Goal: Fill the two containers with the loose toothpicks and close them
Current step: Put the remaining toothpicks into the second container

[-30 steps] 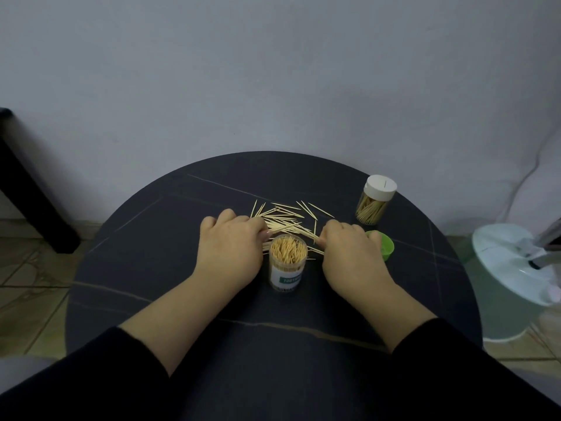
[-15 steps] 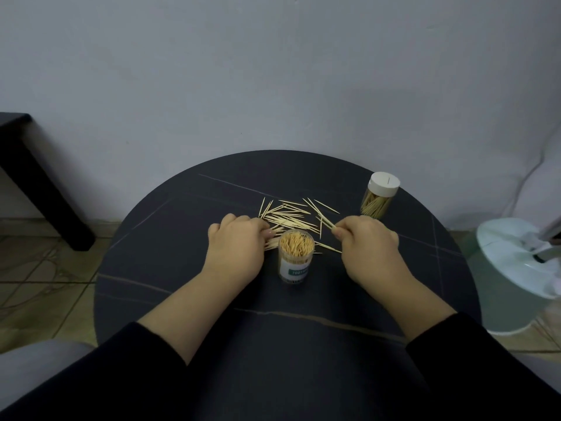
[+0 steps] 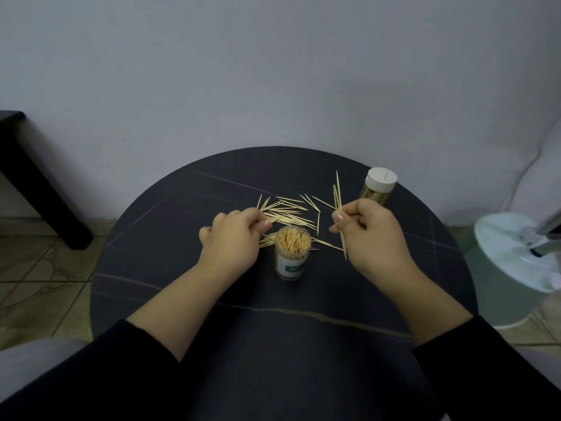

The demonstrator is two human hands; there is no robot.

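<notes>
Wooden toothpicks [image 3: 288, 209] lie scattered just beyond both hands, so the filling looks well along but not finished. The capped jar [image 3: 378, 189], white-lidded, stands just behind the right hand [image 3: 368, 238] and seems done. The open jar [image 3: 293, 253] stands between the two hands, packed nearly to its rim; no lid for it shows.

The right fingers [image 3: 340, 216] pinch a small bundle [image 3: 337, 192] held upright, clear of the bench [image 3: 170, 253]. The left hand [image 3: 233, 238] has its fingers curled onto the near edge of the scatter, pinching a few toothpicks. What is left, as I judge it, is to gather the rest, drop them in the open jar and cap it.

The bench is round and dark, stone-like, with pale veins. A plain pale wall [image 3: 273, 71] rises behind it. Well off past the right hand sits a pale green bin [image 3: 513, 268]; past the left hand, a black furniture leg [image 3: 36, 183] stands on a tiled floor [image 3: 36, 275].
</notes>
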